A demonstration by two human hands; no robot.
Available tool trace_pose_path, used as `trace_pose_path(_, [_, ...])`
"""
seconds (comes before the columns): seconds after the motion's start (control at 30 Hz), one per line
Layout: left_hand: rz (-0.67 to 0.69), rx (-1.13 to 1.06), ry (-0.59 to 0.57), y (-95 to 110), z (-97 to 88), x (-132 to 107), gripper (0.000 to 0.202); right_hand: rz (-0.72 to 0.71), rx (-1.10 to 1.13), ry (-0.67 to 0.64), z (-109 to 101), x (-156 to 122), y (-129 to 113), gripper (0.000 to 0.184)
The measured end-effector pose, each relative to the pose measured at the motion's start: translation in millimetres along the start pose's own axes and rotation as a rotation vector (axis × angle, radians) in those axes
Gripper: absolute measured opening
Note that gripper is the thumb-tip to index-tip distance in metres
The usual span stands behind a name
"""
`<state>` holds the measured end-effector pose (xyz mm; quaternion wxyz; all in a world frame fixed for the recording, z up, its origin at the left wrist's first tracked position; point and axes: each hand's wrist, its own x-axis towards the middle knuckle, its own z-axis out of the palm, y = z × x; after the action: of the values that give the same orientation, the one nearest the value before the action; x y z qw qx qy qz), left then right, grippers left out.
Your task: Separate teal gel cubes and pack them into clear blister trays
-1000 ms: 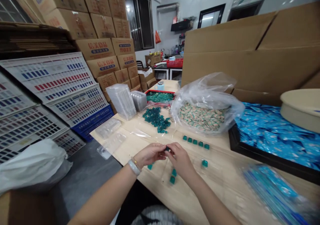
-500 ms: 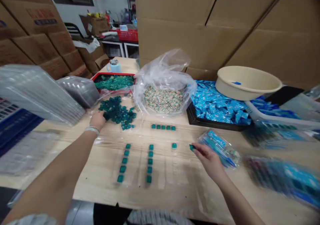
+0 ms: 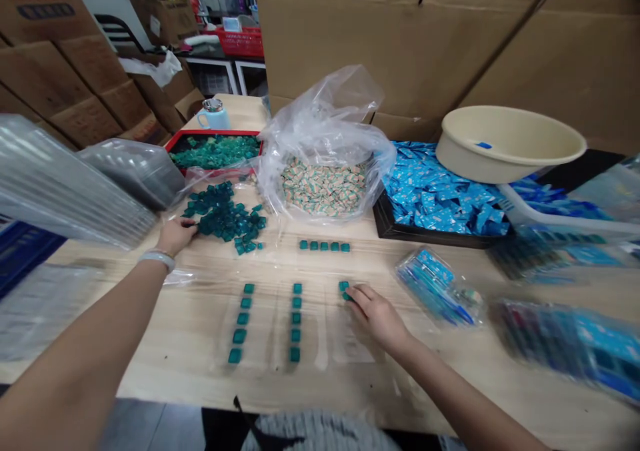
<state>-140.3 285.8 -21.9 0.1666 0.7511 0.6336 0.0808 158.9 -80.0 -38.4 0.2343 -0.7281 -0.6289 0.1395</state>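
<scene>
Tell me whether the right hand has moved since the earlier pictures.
Yes: the right hand has shifted left, closer to the middle column of teal cubes.

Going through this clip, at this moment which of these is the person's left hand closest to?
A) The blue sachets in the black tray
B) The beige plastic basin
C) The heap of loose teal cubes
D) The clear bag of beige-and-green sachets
C: the left hand lies on the table right at the left edge of the heap of loose teal cubes.
</scene>
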Motion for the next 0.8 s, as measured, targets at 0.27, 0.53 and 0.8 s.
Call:
trace_pose_path(0.27, [-0.119,-1.212,-0.391,112.4,-7.3,-129.1,0.029,0.407,0.730,0.178,-14.5,8.1,-4.8,0.022])
trace_pose_path(0.53, [-0.485,-1.731,-1.348,197.5,68.8,-249.9,0.017,0.542,1.204,0.081,-28.6,-4.9,-14.6,0.025])
trace_pose_path(0.8, [-0.160,-1.379,-0.899,181.8,75.9,-256.3,0.038,0.487,0.819,0.228,-7.7,-4.9,-5.7,0.033])
